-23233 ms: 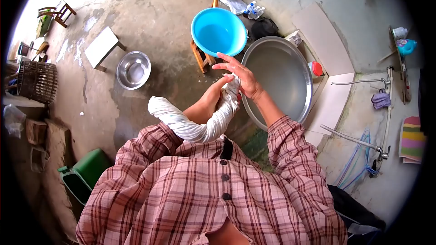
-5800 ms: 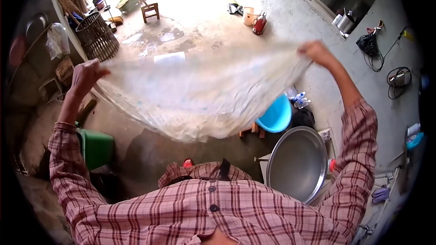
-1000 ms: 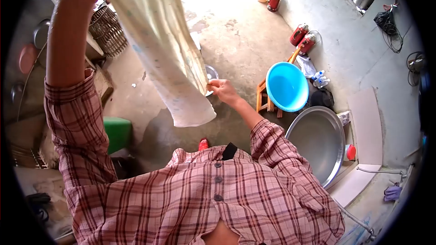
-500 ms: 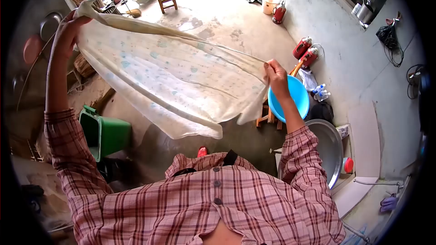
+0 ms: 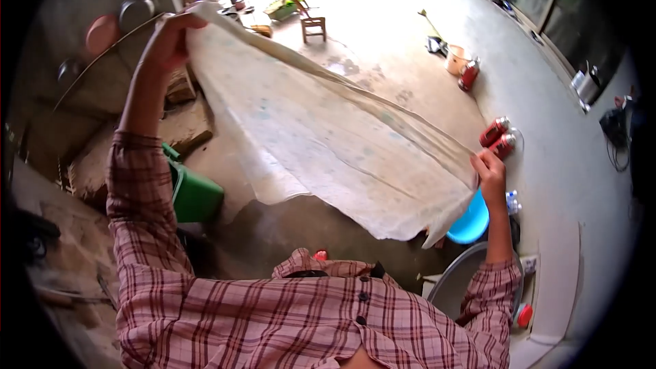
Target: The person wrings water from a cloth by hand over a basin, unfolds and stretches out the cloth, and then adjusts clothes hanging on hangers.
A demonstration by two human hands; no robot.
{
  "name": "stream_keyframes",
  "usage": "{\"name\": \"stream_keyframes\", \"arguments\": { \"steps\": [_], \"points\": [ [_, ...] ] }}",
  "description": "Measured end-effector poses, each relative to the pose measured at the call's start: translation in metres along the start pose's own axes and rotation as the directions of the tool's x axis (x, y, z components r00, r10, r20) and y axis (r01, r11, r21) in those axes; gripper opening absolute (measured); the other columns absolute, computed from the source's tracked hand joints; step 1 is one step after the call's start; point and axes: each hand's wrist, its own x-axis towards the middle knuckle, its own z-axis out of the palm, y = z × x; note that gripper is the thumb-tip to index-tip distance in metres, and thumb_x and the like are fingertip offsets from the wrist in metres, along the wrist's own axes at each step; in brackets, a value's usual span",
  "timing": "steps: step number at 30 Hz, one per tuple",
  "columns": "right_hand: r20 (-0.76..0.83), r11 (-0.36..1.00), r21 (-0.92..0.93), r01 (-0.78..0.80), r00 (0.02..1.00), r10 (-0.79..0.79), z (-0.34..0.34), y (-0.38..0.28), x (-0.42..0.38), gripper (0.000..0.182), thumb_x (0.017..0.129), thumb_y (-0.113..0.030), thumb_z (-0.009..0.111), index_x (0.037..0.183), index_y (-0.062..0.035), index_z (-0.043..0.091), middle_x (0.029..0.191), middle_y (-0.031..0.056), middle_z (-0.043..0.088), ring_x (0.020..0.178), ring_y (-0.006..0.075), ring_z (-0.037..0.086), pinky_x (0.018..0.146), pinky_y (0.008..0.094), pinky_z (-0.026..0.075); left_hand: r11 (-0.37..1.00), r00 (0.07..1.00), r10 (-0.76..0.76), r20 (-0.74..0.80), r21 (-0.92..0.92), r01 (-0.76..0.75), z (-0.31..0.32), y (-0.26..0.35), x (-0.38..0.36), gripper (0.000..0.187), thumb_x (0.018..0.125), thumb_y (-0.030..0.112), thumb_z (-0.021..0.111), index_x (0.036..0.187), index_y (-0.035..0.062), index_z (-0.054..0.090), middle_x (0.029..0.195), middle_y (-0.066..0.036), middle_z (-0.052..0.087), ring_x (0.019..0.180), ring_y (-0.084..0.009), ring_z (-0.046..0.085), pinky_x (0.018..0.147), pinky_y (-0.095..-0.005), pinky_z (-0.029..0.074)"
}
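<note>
A thin white cloth (image 5: 328, 143) with a faint pale-blue print is stretched between my two raised hands. My left hand (image 5: 172, 35), up at the left, is closed on one upper corner. Lower on the right, my right hand (image 5: 488, 167) pinches the other upper corner. The top edge runs taut and slants down from left to right, while the rest hangs loose. Behind the right end of the cloth, a light-blue basin (image 5: 471, 222) is partly hidden.
A green bin (image 5: 198, 195) stands at the left. Beside my right forearm is a large metal basin (image 5: 444, 290). Red thermos flasks (image 5: 497, 138) stand along the right wall. A small wooden chair (image 5: 313, 26) is farther back on the floor.
The view has turned, so the surroundings sit farther right and lower. Both hands keep hold of the cloth, whose top edge now slopes more steeply and whose lower part has swung out.
</note>
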Motion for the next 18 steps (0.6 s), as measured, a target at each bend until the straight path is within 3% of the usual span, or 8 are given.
{"name": "stream_keyframes", "arguments": {
  "steps": [6,10,12,14,15,16,17,18],
  "points": [
    [0.091,0.964,0.219,-0.155,0.986,0.138,-0.007,0.019,-0.005,0.027,0.091,-0.017,0.060,0.067,-0.0075,0.052,0.059,-0.0075,0.038,0.053,0.0023,0.032,0.047,0.0223,0.023,1.000,0.999,0.013,0.049,-0.012,-0.013,0.040,0.011,-0.012,0.049,0.074,0.003,0.060,0.123,0.0024,0.054,0.103,-0.006,0.061,0.096,-0.0184,0.058,0.085,-0.0329,0.047],
    [0.084,0.915,0.336,-0.223,0.975,0.207,-0.011,0.038,-0.003,0.026,0.090,-0.017,0.060,0.067,-0.0080,0.053,0.059,-0.0074,0.037,0.053,0.0029,0.031,0.047,0.0229,0.022,0.998,0.985,0.047,0.163,0.044,-0.055,0.033,0.007,-0.016,0.052,0.080,0.020,0.063,0.127,0.0005,0.054,0.111,-0.009,0.063,0.102,-0.0191,0.058,0.092,-0.0313,0.046],
    [0.064,0.949,0.240,-0.205,0.979,0.195,-0.009,0.043,0.000,0.025,0.090,-0.017,0.060,0.067,-0.0076,0.054,0.059,-0.0070,0.038,0.053,0.0035,0.032,0.048,0.0238,0.022,0.998,0.963,0.056,0.265,0.016,-0.062,0.025,0.007,-0.008,0.048,0.084,0.022,0.062,0.126,0.0004,0.055,0.111,-0.009,0.064,0.100,-0.0184,0.059,0.088,-0.0309,0.048],
    [0.064,0.971,0.183,-0.153,0.988,0.144,-0.012,0.040,-0.002,0.025,0.089,-0.018,0.061,0.067,-0.0058,0.055,0.060,-0.0062,0.039,0.055,0.0047,0.034,0.050,0.0248,0.024,0.995,0.996,0.091,0.015,-0.032,-0.090,0.001,-0.010,0.014,0.025,0.088,0.022,0.065,0.107,0.0068,0.061,0.090,-0.002,0.063,0.081,-0.0120,0.061,0.073,-0.0282,0.051],
    [0.074,0.986,0.114,-0.121,0.991,0.114,-0.010,0.031,-0.004,0.024,0.089,-0.018,0.062,0.070,-0.0055,0.056,0.062,-0.0055,0.042,0.057,0.0048,0.038,0.051,0.0241,0.028,0.993,0.993,0.113,-0.045,-0.012,-0.113,0.050,0.006,-0.005,0.025,0.087,0.025,0.066,0.104,0.0078,0.062,0.088,0.000,0.062,0.077,-0.0104,0.059,0.070,-0.0262,0.050],
    [0.090,0.996,0.062,-0.067,0.994,0.062,-0.008,0.023,-0.006,0.019,0.088,-0.018,0.065,0.076,-0.0051,0.058,0.066,-0.0057,0.044,0.061,0.0042,0.040,0.054,0.0233,0.032,0.965,0.942,0.223,-0.249,0.191,-0.178,0.030,0.001,0.014,0.030,0.084,0.031,0.070,0.104,0.0088,0.063,0.089,0.000,0.060,0.076,-0.0113,0.057,0.069,-0.0281,0.048],
    [0.174,0.990,0.113,-0.081,0.983,0.060,-0.008,0.027,-0.006,0.015,0.087,-0.017,0.067,0.086,-0.0047,0.059,0.069,-0.0065,0.046,0.064,0.0034,0.041,0.056,0.0223,0.034,0.881,0.766,0.383,-0.515,0.452,-0.137,0.033,0.004,0.020,0.036,0.081,0.036,0.073,0.104,0.0101,0.063,0.090,-0.001,0.057,0.077,-0.0123,0.054,0.068,-0.0301,0.046],
    [0.274,0.984,0.160,-0.084,0.961,0.038,-0.008,0.032,-0.006,0.020,0.085,-0.019,0.070,0.093,-0.0045,0.059,0.072,-0.0069,0.048,0.066,0.0026,0.042,0.056,0.0215,0.033,0.844,0.812,0.396,-0.430,0.518,-0.137,0.003,0.010,0.034,0.042,0.078,0.040,0.074,0.107,0.0108,0.063,0.092,-0.002,0.055,0.081,-0.0129,0.051,0.071,-0.0306,0.045]
  ]
}}
